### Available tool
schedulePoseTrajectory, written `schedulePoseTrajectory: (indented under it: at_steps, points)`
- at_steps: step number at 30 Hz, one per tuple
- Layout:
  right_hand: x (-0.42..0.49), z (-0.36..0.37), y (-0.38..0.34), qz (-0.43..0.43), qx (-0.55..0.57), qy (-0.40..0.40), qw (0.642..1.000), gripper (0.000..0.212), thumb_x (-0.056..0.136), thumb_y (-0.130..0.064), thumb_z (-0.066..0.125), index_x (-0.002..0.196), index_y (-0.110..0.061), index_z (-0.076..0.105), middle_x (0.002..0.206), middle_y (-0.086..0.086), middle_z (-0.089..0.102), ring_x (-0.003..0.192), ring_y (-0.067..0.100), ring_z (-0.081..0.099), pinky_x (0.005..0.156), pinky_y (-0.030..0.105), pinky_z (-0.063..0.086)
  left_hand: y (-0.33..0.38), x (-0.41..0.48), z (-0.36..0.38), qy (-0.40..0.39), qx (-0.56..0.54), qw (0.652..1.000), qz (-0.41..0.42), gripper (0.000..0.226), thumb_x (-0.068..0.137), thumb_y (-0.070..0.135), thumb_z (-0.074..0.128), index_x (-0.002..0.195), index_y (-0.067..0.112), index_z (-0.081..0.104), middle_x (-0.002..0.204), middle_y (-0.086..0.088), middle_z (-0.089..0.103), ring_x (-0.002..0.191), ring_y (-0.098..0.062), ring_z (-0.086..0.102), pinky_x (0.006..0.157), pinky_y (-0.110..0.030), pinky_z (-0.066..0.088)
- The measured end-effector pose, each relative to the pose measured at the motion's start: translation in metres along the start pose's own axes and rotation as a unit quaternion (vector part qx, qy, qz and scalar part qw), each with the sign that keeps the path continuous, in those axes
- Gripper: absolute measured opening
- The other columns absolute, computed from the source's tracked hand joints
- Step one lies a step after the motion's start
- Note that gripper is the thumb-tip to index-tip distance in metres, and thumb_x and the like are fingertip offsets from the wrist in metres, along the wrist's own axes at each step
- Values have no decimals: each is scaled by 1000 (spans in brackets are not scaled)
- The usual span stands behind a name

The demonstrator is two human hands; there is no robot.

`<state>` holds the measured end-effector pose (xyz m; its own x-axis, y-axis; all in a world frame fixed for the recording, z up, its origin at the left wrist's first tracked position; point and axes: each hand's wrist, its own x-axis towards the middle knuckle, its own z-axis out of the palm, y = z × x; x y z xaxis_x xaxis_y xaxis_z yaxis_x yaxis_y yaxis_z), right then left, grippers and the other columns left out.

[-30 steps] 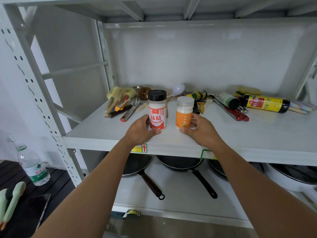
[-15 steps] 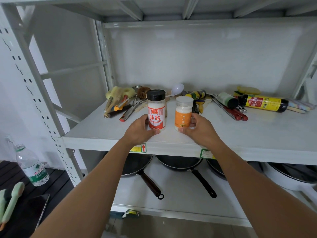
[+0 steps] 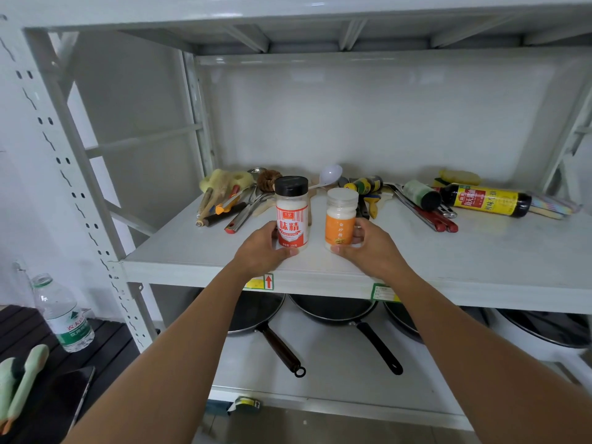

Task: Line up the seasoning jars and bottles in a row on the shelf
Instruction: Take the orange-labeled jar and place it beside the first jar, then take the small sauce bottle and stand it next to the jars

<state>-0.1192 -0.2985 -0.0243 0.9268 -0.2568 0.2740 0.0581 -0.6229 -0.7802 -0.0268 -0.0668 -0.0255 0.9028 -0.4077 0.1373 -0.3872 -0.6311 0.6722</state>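
Here, with the left hand (image 3: pixel 262 251) gripping the red-labelled MSG jar (image 3: pixel 291 213) and the right hand (image 3: pixel 371 248) the orange-labelled jar (image 3: pixel 341 219), set both upright, bases level, just beside each other on the shelf (image 3: pixel 480 261).

Both bare forearms reach forward and up from the lower frame corners, converging toward the middle. The left hand (image 3: pixel 261 249) curls inward, thumb in front and fingers wrapped behind what it holds. The right hand (image 3: pixel 371 248) mirrors it, thumb low and forward, fingers closed in a grip.
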Motion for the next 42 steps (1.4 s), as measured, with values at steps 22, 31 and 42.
schedulePoseTrajectory:
  at_steps: [22,31,42]
  points:
    - [24,-70,-8,-8,-220,-68,973,63,86,-19,76,144,-16,51,132,6,61,111,23,63,84,24,41,4,-5,-7,-5,-51,998,-29,95,78,46,87,156,28,36,156,-1,50,140,-23,52,111,-41,44]
    - [91,-76,-2,-77,-287,39,954,34,81,-19,59,112,-33,61,108,-1,67,94,25,68,81,38,56,-3,3,5,-5,-55,998,-22,101,73,55,87,155,29,34,157,4,49,139,-20,52,112,-40,45]
    - [188,-41,37,-86,-423,28,902,53,85,-16,64,136,-28,53,131,8,54,119,39,44,93,47,48,-5,5,16,66,-12,998,5,103,61,90,69,146,43,36,139,18,60,113,-4,58,93,-27,50]
